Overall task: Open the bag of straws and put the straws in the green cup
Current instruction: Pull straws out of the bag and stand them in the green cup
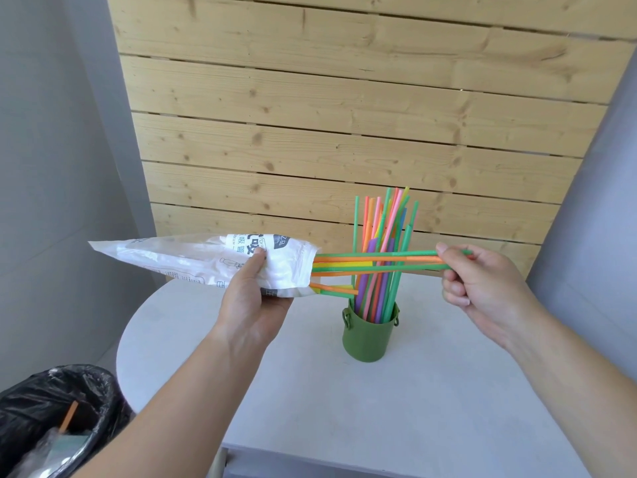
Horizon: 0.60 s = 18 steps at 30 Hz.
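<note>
A green cup (pixel 369 339) stands on the white table (pixel 396 408), with several coloured straws (pixel 386 236) upright in it. My left hand (pixel 253 298) holds a white printed straw bag (pixel 193 257) horizontally above the table, its open mouth facing right. My right hand (pixel 482 277) pinches the ends of several green, orange and yellow straws (pixel 372 262) that stick halfway out of the bag and pass in front of the upright ones. A few shorter straw ends (pixel 336 290) poke from the bag's lower edge.
A bin lined with a black bag (pixel 51 419) stands on the floor at the lower left, with rubbish inside. A wooden slat panel (pixel 344 115) rises behind the table. Grey walls flank both sides.
</note>
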### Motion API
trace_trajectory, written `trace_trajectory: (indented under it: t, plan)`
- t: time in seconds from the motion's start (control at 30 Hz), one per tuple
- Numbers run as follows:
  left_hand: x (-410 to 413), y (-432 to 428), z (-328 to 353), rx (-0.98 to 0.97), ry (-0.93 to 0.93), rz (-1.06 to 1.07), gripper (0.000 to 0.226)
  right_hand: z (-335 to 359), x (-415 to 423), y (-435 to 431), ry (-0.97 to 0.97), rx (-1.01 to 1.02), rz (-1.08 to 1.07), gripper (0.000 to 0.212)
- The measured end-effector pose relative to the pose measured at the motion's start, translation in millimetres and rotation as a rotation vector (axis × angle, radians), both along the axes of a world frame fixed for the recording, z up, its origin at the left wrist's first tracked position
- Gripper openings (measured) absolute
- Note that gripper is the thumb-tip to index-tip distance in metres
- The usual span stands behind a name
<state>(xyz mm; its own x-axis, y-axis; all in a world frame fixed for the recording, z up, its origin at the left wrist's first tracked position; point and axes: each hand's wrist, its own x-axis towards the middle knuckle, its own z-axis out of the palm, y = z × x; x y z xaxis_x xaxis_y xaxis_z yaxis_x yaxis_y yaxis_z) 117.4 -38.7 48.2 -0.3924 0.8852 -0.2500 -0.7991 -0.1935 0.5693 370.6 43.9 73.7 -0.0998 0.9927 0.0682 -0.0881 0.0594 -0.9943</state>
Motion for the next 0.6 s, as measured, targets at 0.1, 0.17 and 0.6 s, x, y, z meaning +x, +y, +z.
trace_trajectory:
  t: [0.1, 0.17, 0.6]
  plan:
    - [1.1, 1.2, -0.4, 0.001, -0.012, -0.008, 0.016, -3.8, 2.6, 0.5, -0.003, 0.015, 0.012, 0.022]
    - [2.1, 1.4, -0.5, -0.005, -0.015, -0.011, 0.017, -5.3, 2.8, -0.6, -0.009, 0.026, 0.019, 0.021]
    - [-1.9, 2.5, -1.7, -0.008, -0.071, -0.005, 0.016, 7.2, 18.5, 2.5, -0.046, 0.103, -0.044, 0.014]
